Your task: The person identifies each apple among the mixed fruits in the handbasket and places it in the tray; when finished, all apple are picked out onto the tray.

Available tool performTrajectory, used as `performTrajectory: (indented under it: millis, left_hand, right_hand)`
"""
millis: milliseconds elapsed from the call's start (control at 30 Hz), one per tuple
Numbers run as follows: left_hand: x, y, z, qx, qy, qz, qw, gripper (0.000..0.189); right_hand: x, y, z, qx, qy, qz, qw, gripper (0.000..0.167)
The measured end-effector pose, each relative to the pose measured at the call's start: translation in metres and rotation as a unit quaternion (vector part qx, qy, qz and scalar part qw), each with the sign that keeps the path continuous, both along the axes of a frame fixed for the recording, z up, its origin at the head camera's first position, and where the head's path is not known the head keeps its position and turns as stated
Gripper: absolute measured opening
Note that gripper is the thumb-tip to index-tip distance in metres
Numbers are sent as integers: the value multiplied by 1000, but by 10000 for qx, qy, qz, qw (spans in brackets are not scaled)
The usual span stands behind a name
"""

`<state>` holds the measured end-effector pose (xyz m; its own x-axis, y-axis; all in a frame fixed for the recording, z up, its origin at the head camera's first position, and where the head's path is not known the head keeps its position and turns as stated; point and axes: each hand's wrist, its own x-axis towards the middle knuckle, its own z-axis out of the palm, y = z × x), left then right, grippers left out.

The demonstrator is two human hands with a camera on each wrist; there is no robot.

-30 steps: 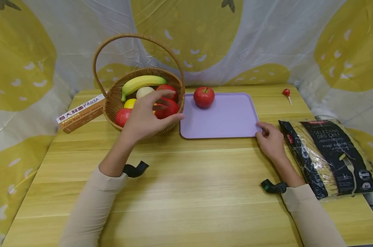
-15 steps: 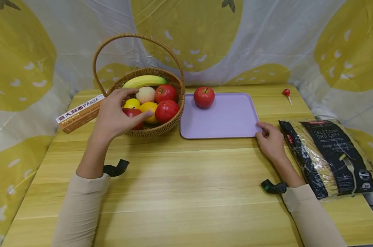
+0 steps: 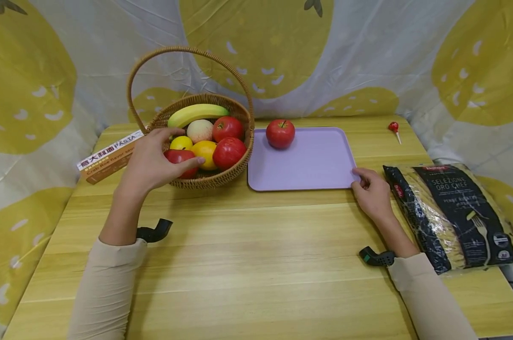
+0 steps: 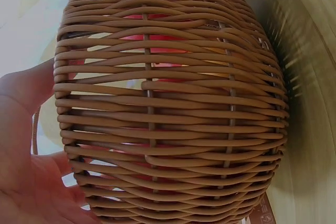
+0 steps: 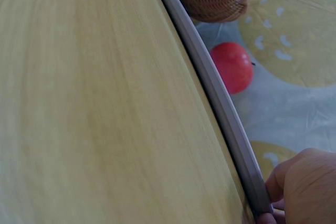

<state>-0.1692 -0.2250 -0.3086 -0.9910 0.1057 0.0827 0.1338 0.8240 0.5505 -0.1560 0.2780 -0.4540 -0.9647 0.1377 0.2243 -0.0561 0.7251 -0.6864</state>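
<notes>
My left hand [image 3: 148, 163] reaches over the left rim of the wicker basket [image 3: 222, 182], fingers and thumb spread above a red round fruit [image 3: 184, 158]. In the left wrist view the basket's woven wall [image 4: 173, 103] hides most of the fingertips, so contact with the fruit is unclear. Beside that fruit lie a lemon [image 3: 181, 142], a yellow-orange fruit [image 3: 205, 153], a pale round fruit [image 3: 200, 131], a banana [image 3: 199, 112] and two more red fruits. My right hand [image 3: 372, 194] pinches the near right corner of the lilac tray [image 3: 307, 165]. A red apple [image 3: 280, 133] sits at its back left.
A pasta box [image 3: 112, 156] lies left of the basket, partly behind it. On the right is a large bag of penne [image 3: 456, 217], and a red lollipop [image 3: 394, 128] lies at the back right. The basket's tall handle [image 3: 188, 49] arches overhead. A patterned cloth hangs behind.
My left hand has moved left, from over the right part of the basket to the red fruit at its left front. My right hand and the tray have stayed in place.
</notes>
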Motion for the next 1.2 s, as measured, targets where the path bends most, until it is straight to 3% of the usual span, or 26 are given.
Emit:
performTrajectory:
  millis: [600, 900, 1000, 1200]
  left_hand:
    - [-14, 4, -1, -804, -835, -118, 9932, 97]
    - [-16, 3, 1, -1340, -1486, -62, 9798, 112]
    - [-16, 4, 1, -1425, -1504, -30, 9783, 113]
    - [-17, 6, -1, -1198, -1369, -10, 9833, 102]
  right_hand:
    - [0, -1, 0, -7, -18, 5, 10000, 38]
    - [-1, 0, -2, 20, -14, -9, 10000, 38]
    - [-1, 1, -2, 2, 3, 13, 10000, 38]
    - [0, 1, -2, -7, -1, 35, 10000, 38]
